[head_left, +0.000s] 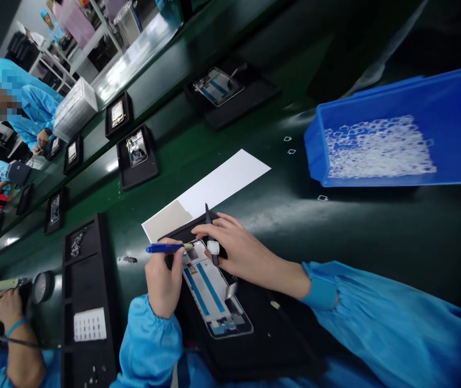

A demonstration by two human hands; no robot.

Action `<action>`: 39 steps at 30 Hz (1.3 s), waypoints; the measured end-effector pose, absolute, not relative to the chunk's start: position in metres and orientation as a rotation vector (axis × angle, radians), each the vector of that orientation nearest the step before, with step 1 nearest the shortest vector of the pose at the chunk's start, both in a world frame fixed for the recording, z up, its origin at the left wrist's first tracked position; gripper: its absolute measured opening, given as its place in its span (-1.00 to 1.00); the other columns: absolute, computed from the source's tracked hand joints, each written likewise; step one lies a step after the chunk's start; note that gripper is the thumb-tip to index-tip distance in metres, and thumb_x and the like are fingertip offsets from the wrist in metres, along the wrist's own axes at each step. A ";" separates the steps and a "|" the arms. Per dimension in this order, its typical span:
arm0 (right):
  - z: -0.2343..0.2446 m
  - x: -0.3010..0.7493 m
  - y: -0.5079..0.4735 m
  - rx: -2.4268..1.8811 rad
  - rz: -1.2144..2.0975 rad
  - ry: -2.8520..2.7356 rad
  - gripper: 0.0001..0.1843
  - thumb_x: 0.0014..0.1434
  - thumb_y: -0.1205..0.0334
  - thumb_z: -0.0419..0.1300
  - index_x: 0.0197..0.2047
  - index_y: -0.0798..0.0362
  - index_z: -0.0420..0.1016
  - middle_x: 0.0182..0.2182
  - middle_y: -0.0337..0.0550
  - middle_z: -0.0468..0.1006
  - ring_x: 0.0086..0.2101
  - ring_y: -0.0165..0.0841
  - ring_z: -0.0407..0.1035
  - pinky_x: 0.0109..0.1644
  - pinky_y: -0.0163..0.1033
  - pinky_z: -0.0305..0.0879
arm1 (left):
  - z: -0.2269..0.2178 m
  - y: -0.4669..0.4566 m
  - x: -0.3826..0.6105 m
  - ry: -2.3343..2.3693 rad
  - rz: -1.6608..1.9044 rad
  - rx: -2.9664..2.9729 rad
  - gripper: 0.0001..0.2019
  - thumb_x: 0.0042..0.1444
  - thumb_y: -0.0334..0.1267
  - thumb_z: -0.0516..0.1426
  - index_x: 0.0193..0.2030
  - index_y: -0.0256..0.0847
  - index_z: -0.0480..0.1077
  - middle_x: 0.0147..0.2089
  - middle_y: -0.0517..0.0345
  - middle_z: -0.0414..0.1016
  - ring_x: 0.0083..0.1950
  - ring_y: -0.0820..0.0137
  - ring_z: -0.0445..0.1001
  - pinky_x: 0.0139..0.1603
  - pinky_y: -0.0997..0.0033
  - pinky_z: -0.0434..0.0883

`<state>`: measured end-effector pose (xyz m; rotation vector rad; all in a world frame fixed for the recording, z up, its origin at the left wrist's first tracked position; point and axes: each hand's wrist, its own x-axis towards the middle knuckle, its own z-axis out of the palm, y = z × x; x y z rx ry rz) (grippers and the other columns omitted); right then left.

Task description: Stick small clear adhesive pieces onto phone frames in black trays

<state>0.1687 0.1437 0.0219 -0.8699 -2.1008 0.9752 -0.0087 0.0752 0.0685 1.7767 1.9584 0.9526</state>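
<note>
"What does the left hand (pixel 161 280) grip?"
"A blue pen-like tool (pixel 164 248); the right hand (pixel 242 249) grips a slim dark tool (pixel 208 216)."
"And the phone frame (pixel 211 288)?"
"Just beneath and between both hands."

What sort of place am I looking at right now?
Probably a phone assembly or repair line: opened phone-like frames sit in black trays along a long green workbench, several people in blue smocks work nearby, and a blue bin holds many small white pieces.

A blue-striped phone frame (pixel 203 288) lies flat, a blue pen-like tool (pixel 161 248) at its far end.
</note>
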 end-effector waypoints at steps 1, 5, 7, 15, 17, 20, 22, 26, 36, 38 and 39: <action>0.021 0.169 0.143 -0.868 0.973 -2.098 -0.46 -0.01 0.50 0.08 0.05 -0.06 0.31 -0.19 -0.13 0.54 -0.10 -0.17 0.41 0.27 0.32 0.05 | 0.069 0.076 -0.009 1.965 0.928 1.793 -0.91 0.25 -0.24 0.11 -0.15 -0.16 0.37 -0.18 0.05 0.58 -0.17 0.31 0.59 -0.14 0.33 0.50; 0.019 0.168 0.142 -0.870 0.965 -2.091 -0.45 -0.01 0.51 0.08 0.06 -0.07 0.31 -0.17 -0.13 0.53 -0.08 -0.17 0.40 0.25 0.28 0.10 | 0.069 0.076 -0.008 1.979 0.870 1.847 -0.90 0.25 -0.24 0.11 -0.14 -0.17 0.37 -0.18 0.05 0.58 -0.19 0.32 0.59 -0.18 0.36 0.50; 0.020 0.169 0.142 -0.880 0.970 -2.099 -0.47 0.01 0.50 0.08 0.06 -0.07 0.31 -0.15 -0.11 0.53 -0.06 -0.15 0.38 0.23 0.27 0.13 | 0.069 0.076 -0.008 1.983 0.861 1.861 -0.91 0.25 -0.25 0.11 -0.14 -0.17 0.37 -0.18 0.05 0.58 -0.20 0.33 0.59 -0.20 0.39 0.49; 0.023 0.170 0.142 -0.880 0.984 -2.114 -0.45 -0.02 0.51 0.07 0.05 -0.05 0.30 -0.17 -0.12 0.51 -0.09 -0.16 0.38 0.25 0.27 0.11 | 0.071 0.078 -0.006 1.969 0.855 1.920 -0.91 0.25 -0.24 0.11 -0.16 -0.17 0.39 -0.18 0.05 0.57 -0.18 0.31 0.59 -0.19 0.39 0.48; 0.023 0.170 0.142 -0.881 0.978 -2.116 -0.44 -0.03 0.51 0.07 0.06 -0.05 0.30 -0.16 -0.11 0.52 -0.08 -0.14 0.38 0.24 0.28 0.11 | 0.071 0.079 -0.006 1.959 0.845 1.962 -0.92 0.26 -0.25 0.11 -0.15 -0.17 0.38 -0.19 0.06 0.57 -0.17 0.32 0.58 -0.18 0.40 0.48; 0.023 0.170 0.142 -0.884 0.965 -2.137 -0.44 -0.04 0.52 0.06 0.06 -0.05 0.30 -0.16 -0.11 0.52 -0.09 -0.14 0.38 0.24 0.28 0.12 | 0.072 0.080 -0.005 1.960 0.814 2.040 -0.92 0.27 -0.27 0.10 -0.14 -0.17 0.36 -0.19 0.06 0.57 -0.19 0.34 0.58 -0.21 0.43 0.47; 0.023 0.170 0.142 -0.893 0.959 -2.151 -0.43 -0.04 0.53 0.06 0.06 -0.04 0.29 -0.16 -0.10 0.52 -0.08 -0.14 0.38 0.24 0.26 0.13 | 0.073 0.081 -0.004 1.954 0.786 2.097 -0.93 0.27 -0.28 0.09 -0.13 -0.17 0.35 -0.20 0.07 0.57 -0.21 0.36 0.58 -0.22 0.44 0.47; 0.022 0.170 0.141 -0.912 0.958 -2.161 -0.43 -0.02 0.52 0.06 0.07 -0.06 0.28 -0.15 -0.11 0.51 -0.06 -0.15 0.37 0.26 0.26 0.12 | 0.075 0.082 -0.001 1.932 0.730 2.206 -0.93 0.29 -0.30 0.07 -0.13 -0.17 0.35 -0.21 0.09 0.56 -0.22 0.37 0.58 -0.24 0.47 0.47; 0.021 0.169 0.142 -0.902 0.919 -2.169 -0.51 0.06 0.48 0.08 0.07 -0.02 0.29 -0.16 -0.11 0.53 -0.08 -0.16 0.39 0.26 0.25 0.12 | 0.064 0.082 -0.009 1.874 0.938 1.964 -0.93 0.25 -0.27 0.11 -0.18 -0.19 0.37 -0.22 0.07 0.54 -0.18 0.36 0.57 -0.18 0.42 0.49; 0.019 0.168 0.142 -0.904 0.914 -2.168 -0.53 0.09 0.45 0.10 0.08 -0.02 0.29 -0.16 -0.09 0.54 -0.09 -0.14 0.40 0.25 0.28 0.11 | 0.062 0.081 -0.015 1.859 1.193 1.759 -0.94 0.25 -0.28 0.10 -0.17 -0.19 0.31 -0.20 0.08 0.52 -0.16 0.35 0.57 -0.15 0.37 0.50; 0.019 0.168 0.142 -0.903 0.915 -2.167 -0.54 0.10 0.43 0.10 0.09 -0.02 0.29 -0.16 -0.10 0.54 -0.09 -0.14 0.40 0.25 0.29 0.11 | 0.062 0.079 -0.018 1.845 1.331 1.695 -0.96 0.27 -0.29 0.07 -0.17 -0.18 0.28 -0.20 0.09 0.50 -0.15 0.35 0.56 -0.13 0.34 0.50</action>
